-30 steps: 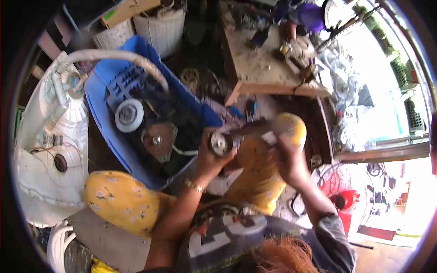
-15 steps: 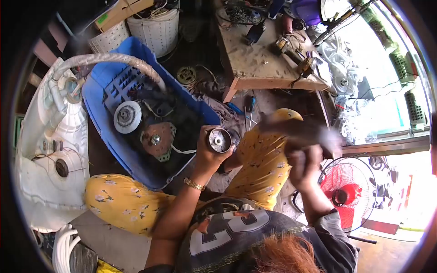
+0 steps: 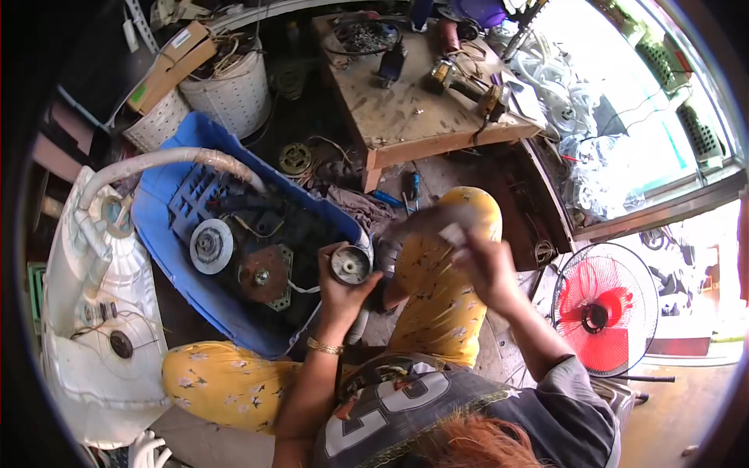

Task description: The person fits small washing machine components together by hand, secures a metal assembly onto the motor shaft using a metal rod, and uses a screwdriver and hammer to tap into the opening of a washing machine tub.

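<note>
My left hand is wrapped round a round, cup-shaped metal part with a pale hub at its centre, its open face turned up. Over my right knee, my right hand is closed on a dark tool smeared by motion, so its kind does not show. Just left of the metal part stands a blue plastic tub-like housing. Inside it are a white round pulley and a rusty brown motor-like part with a pale strap.
A wooden table holding parts and tools stands ahead. Screwdrivers lie on the floor near its leg. To the left is a white plastic tub with a grey hose. A red fan stands at right.
The right hand and the blurred tool have swung left and nearer the metal part. The left hand still holds that part. The whole view has shifted and tilted.
</note>
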{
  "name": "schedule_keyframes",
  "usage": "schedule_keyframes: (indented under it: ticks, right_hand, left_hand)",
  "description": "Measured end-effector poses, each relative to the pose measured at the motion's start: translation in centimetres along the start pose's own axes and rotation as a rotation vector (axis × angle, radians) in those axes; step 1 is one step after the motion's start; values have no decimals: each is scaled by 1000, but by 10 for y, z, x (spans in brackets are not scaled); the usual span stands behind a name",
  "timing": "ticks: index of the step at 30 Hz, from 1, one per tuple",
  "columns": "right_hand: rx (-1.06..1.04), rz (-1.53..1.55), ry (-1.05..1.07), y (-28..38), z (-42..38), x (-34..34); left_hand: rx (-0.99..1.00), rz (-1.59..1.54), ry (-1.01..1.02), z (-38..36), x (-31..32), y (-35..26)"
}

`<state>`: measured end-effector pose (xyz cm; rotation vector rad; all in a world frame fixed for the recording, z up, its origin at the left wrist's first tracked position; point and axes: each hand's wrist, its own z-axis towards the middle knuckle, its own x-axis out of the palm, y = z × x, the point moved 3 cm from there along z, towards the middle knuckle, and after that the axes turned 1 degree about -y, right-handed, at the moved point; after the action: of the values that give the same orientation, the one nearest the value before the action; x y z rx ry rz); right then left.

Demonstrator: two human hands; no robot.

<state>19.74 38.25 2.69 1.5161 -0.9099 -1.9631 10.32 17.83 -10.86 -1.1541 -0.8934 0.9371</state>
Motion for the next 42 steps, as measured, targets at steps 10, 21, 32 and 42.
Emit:
schedule_keyframes:
  ticks: [10,21,32,42]
  right_hand:
    - [555,-355,-451,-324,-82,-11]
    - [583,-465,-570,-364,-45,40]
    - [-414,-640,-7,-187,292,10]
    - [-137,-788,10,-187,296,32]
  left_hand:
    - [-196,-132,158,22,-18,1]
    - [-84,-16,-36,52,-50,-22]
    - [-215,-224,-164,56,-47,-25]
    - [-188,-297,-184,53,-52,-26]
